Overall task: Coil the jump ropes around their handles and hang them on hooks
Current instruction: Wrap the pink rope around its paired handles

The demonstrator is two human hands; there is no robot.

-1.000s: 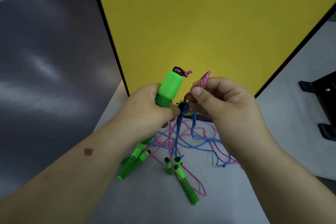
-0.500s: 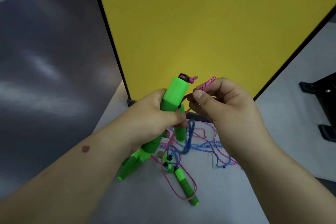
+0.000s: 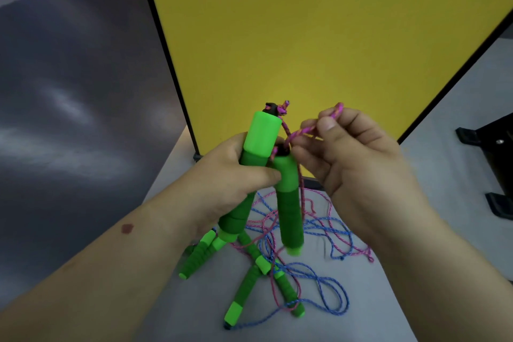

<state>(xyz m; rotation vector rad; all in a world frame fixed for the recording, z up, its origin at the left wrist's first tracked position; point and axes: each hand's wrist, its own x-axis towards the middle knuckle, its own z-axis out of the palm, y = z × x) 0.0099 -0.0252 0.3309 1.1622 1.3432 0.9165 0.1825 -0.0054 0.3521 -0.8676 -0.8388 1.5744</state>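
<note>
Left hand point(image 3: 222, 183) grips two green handles point(image 3: 261, 141) together; right hand point(image 3: 349, 158) pinches the pink rope point(image 3: 302, 130). No readable writing.

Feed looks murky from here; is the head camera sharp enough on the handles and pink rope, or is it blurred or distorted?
Head view: dim overall; the two held green handles and pink rope read clearly, slightly soft; the yellow board edges splay with wide-angle distortion; the left background is smeared grey.

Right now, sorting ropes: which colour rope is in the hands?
The pink rope, pinched by the right hand; the blue rope lies loose on the table.
</note>
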